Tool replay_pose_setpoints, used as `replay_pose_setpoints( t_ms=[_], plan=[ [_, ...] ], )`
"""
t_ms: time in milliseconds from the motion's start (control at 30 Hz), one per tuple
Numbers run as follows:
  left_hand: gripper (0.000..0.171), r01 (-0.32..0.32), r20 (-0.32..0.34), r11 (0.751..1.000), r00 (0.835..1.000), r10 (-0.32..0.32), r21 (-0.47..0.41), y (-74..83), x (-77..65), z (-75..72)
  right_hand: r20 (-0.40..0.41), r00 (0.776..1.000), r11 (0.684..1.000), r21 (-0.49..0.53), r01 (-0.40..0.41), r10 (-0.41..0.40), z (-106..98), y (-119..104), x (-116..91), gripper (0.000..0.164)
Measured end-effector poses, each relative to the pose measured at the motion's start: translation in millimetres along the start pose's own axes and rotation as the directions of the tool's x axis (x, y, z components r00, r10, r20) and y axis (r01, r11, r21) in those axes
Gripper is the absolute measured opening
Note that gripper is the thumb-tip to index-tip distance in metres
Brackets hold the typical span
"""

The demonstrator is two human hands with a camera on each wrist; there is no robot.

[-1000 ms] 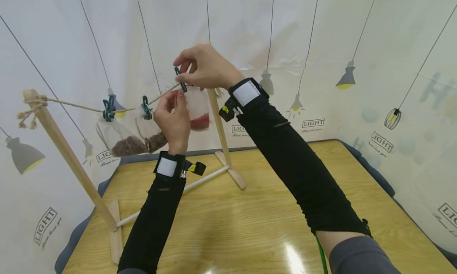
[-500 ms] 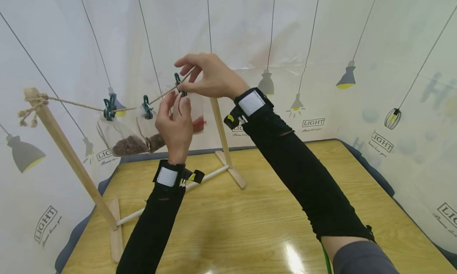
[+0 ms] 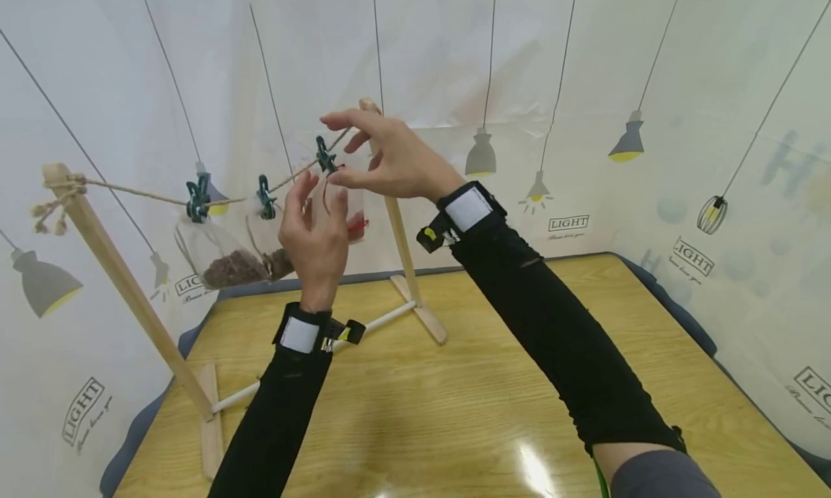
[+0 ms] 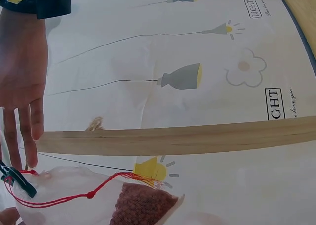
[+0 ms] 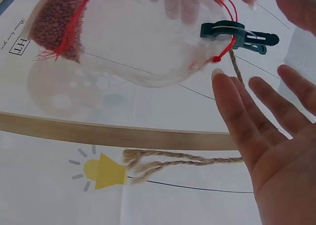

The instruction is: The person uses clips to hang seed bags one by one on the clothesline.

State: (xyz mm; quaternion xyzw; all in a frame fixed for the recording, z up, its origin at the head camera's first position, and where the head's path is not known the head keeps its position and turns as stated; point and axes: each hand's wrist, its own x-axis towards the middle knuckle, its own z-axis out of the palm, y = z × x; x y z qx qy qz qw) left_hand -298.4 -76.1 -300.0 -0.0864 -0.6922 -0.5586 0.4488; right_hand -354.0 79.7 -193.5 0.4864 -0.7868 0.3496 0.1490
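A dark green clip (image 3: 325, 155) sits on the rope and grips the top of a white mesh drawstring bag (image 5: 143, 47). Reddish-brown grains (image 4: 140, 205) fill the bag's bottom, and a red drawstring (image 4: 91, 195) hangs down its side. My right hand (image 3: 402, 155) is beside the clip with fingers spread and apart from it, also plain in the right wrist view. Close below the clip is my left hand (image 3: 314, 249), fingers upright and parted around the bag's upper part. Some of its fingers show through the mesh in the right wrist view.
Two more green clips (image 3: 198, 198) hold bags of brown grains (image 3: 235, 269) on the rope (image 3: 139, 191) to the left. The rope runs between two wooden posts (image 3: 130, 292), joined low by a white bar (image 3: 383, 316) on the wooden table (image 3: 493, 382).
My right hand has let go of the clip and moved slightly down and right, its fingers spreading. My left fingers have loosened from the bag's top. The clip now stays on the rope.
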Motion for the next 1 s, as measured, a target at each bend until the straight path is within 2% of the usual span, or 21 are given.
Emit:
replay_pose_setpoints(
  t_ms=[133, 300, 367, 467, 567, 667, 833, 1000],
  plan=[
    [0.061, -0.063, 0.026, 0.998, 0.998, 0.063, 0.022, -0.6, -5.8, -6.0, -0.045, 0.998, 0.997, 0.061, 0.041, -0.038, 5, 1, -13, 0.073],
    [0.070, -0.142, 0.081, 0.988, 0.987, 0.136, 0.065, -0.1, -16.4, -15.8, -0.105, 0.994, 0.999, 0.033, 0.043, -0.039, 9, 3, -36, 0.081],
    [0.074, -0.199, 0.107, 0.976, 0.976, 0.190, 0.086, -0.6, -20.8, -19.4, -0.129, 0.992, 1.000, 0.014, 0.022, -0.020, 9, 5, -49, 0.081],
    [0.078, -0.287, 0.163, 0.951, 0.950, 0.267, 0.117, -2.3, -28.3, -23.8, -0.173, 0.985, 0.998, -0.047, -0.030, 0.021, 6, 10, -72, 0.080],
    [0.084, -0.341, 0.234, 0.925, 0.925, 0.299, 0.167, -6.2, -37.5, -30.8, -0.218, 0.973, 0.988, -0.115, -0.107, 0.080, 3, 17, -97, 0.079],
    [0.090, -0.357, 0.311, 0.906, 0.909, 0.279, 0.229, -12.9, -48.0, -39.5, -0.251, 0.958, 0.970, -0.159, -0.183, 0.139, -1, 24, -123, 0.079],
    [0.093, -0.348, 0.429, 0.884, 0.882, 0.195, 0.312, -24.3, -66.7, -54.5, -0.301, 0.922, 0.930, -0.197, -0.310, 0.243, -4, 35, -167, 0.078],
    [0.091, -0.352, 0.518, 0.854, 0.847, 0.117, 0.382, -32.8, -87.0, -66.5, -0.348, 0.889, 0.874, -0.276, -0.401, 0.297, -3, 43, -209, 0.078]
  ],
)
